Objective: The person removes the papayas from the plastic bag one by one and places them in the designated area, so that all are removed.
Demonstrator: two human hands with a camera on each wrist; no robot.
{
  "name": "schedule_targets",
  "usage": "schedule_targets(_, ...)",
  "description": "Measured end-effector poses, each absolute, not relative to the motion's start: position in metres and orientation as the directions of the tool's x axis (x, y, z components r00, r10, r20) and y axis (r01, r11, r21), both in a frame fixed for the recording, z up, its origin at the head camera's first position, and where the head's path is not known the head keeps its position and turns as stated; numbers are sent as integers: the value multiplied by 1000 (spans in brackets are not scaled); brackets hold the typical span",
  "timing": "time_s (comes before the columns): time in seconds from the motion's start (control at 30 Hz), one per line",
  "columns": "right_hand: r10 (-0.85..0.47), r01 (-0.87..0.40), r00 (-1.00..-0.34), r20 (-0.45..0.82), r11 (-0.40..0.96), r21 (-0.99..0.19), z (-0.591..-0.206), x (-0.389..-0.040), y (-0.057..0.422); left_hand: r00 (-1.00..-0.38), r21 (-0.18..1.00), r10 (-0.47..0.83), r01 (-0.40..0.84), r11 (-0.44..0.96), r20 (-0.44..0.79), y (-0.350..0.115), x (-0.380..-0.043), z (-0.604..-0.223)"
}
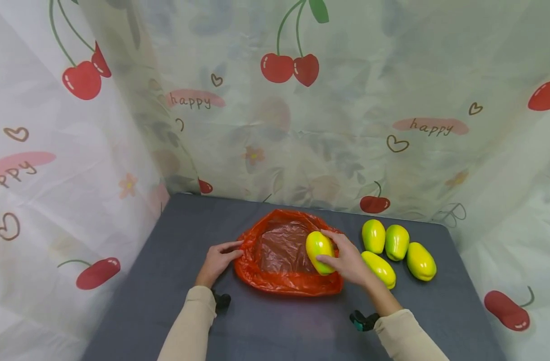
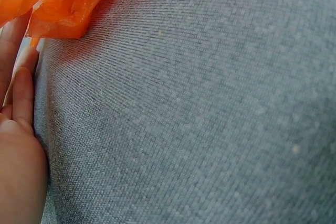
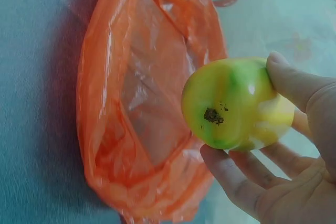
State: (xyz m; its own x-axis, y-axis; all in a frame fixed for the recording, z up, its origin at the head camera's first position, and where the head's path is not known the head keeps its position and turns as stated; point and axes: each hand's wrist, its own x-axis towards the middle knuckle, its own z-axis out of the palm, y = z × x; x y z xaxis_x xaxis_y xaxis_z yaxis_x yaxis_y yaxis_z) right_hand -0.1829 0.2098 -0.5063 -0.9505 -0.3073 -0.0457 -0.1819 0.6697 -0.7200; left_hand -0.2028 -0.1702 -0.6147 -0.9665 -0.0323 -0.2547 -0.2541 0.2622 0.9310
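An orange-red plastic bag [image 1: 284, 285] lies on the dark table with its mouth spread wide and its rim rolled outward. My left hand [image 1: 217, 260] touches the bag's left rim with nearly straight fingers. The bag covers some of these fingertips in the left wrist view. Over the right part of the bag's mouth, my right hand [image 1: 351, 259] holds a yellow-green oblong fruit [image 1: 318, 250] between thumb and fingers. In the right wrist view the glossy fruit [image 3: 226, 108] shows a brown stem scar, and the thumb lies above it with the fingers beneath.
Several similar fruits [image 1: 397, 241] lie loose on the table right of the bag, the closest [image 1: 380, 269] just behind my right hand. A dark grey cloth covers the table [image 1: 279, 331]. Cherry-printed curtains [image 1: 257, 135] hang behind it and along both sides.
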Motion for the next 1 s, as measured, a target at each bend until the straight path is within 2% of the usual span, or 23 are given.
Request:
schedule_targets(0.4, -260, -176, -966, -4, 664, -727, -492, -178, 254, -967, 931, -33, -252, 264, -252, -170, -202, -613)
schedule_targets(1.0, -87, -36, -995, -38, 717, -696, -482, -164, 314, -969, 927, -43, -246, 285, -244, -170, -202, -615)
